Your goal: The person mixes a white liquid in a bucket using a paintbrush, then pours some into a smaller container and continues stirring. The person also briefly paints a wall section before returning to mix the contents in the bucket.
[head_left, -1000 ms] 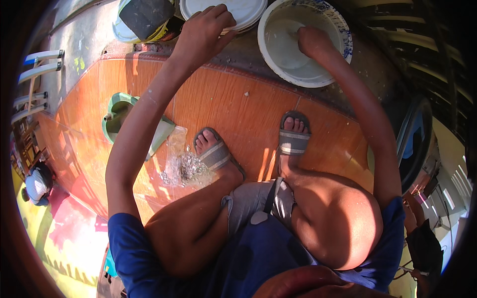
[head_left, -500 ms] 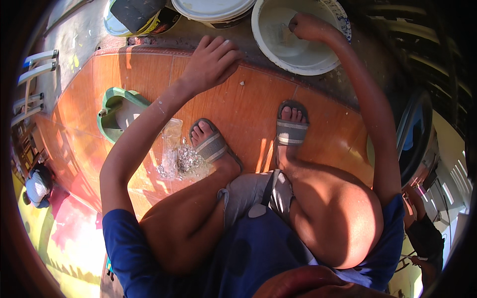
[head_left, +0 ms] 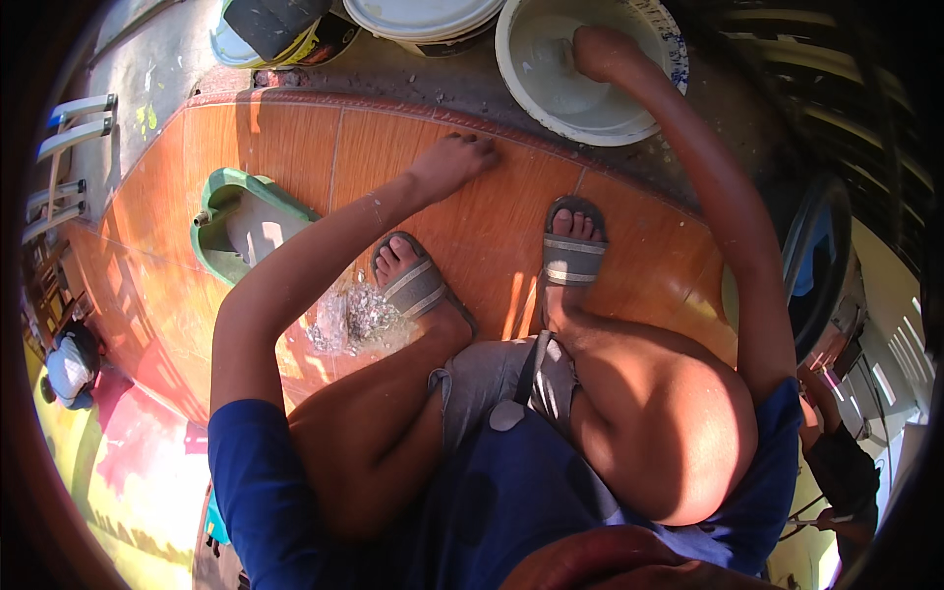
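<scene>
My left hand [head_left: 454,165] is low over the orange wood-look floor tiles, its fingers bent together at the surface. Anything they pinch is hidden. My right hand [head_left: 607,55] reaches into a round white tub [head_left: 526,103] of cloudy water. Its fingers are closed, and a pale, blurred shape shows beside them that I cannot name. Left of my left forearm lies a green heart-shaped basin [head_left: 211,251] with a greyish inside. Beside my left foot, a heap of small silvery-white flakes [head_left: 369,315] rests on a clear plastic bag [head_left: 332,320].
Lidded paint pails [head_left: 423,22] and another bucket with a dark cloth [head_left: 275,28] stand beyond the tile edge. A large dark basin [head_left: 821,265] leans at the right. Metal ladder-like legs [head_left: 74,138] stand far left. Another person [head_left: 844,472] shows at the right rim.
My left hand has come down to the floor, where a small white chip lay, and its fingers have closed. My right hand has shifted slightly within the tub.
</scene>
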